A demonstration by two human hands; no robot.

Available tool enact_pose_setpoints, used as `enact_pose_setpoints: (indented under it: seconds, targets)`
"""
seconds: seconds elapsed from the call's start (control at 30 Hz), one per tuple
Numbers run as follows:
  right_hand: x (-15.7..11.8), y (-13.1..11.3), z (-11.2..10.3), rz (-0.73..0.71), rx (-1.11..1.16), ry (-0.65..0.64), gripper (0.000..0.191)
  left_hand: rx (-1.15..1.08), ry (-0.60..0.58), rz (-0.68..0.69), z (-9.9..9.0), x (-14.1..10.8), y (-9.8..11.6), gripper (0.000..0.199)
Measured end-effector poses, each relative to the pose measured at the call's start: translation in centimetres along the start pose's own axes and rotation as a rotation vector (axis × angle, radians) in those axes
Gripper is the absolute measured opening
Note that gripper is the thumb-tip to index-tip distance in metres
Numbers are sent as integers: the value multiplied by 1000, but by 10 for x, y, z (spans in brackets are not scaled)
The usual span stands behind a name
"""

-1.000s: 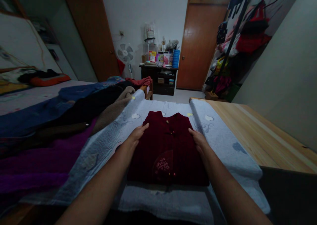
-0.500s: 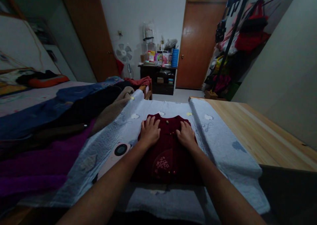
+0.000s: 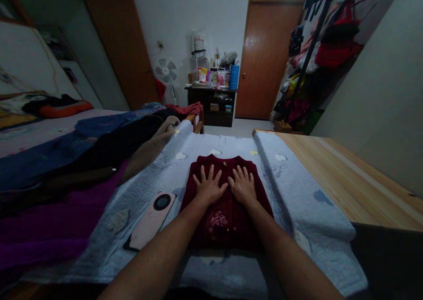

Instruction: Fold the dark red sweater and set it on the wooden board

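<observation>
A dark red garment (image 3: 228,216), folded into a compact shape, lies on a light blue patterned cloth (image 3: 224,143). It has a small label at the neckline, pink embroidery and a few bead-like buttons low on its front. My left hand (image 3: 209,185) rests palm down on its upper left part, fingers spread. Beside it, my right hand (image 3: 243,186) lies flat on the upper right part, fingers extended. The two thumbs nearly meet at the middle. To the left of the garment a pink phone (image 3: 150,220) with a round camera block lies face down on the cloth.
Heaped clothes (image 3: 99,159) cover the bed at the left. A wooden board (image 3: 357,172) extends at the right, partly under the cloth. Farther back stand a white fan (image 3: 166,71), a dark cabinet (image 3: 211,108) and a door (image 3: 262,62). Bags (image 3: 340,40) hang at the right.
Both hands have slid inward from the garment's upper side edges to its middle, closer together. Their fingers are now spread flatter, and more of the phone shows.
</observation>
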State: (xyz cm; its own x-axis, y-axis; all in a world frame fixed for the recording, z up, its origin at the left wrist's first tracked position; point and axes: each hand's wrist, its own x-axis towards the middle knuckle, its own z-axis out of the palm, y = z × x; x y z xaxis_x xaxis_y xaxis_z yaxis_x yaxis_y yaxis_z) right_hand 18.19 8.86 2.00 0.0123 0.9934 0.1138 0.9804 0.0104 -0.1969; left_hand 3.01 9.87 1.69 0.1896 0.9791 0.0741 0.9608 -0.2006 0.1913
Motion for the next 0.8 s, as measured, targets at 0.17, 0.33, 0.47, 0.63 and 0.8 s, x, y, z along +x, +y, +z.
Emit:
enact_pose_setpoints:
  seconds: [0.17,0.33,0.47,0.63,0.8]
  targets:
    - [7,2,0,1,9,-41,64,26,31,1,5,-1,0,73]
    - [21,6,0,5,5,-64,64,20,29,3,6,-1,-1,75]
    - [35,8,0,21,-22,-54,63,28,21,-9,6,-1,-1,76]
    - [52,8,1,40,-49,-19,63,22,17,-10,6,0,-1,76]
    - [66,9,4,53,-43,32,61,17,28,0,4,-1,0,75]
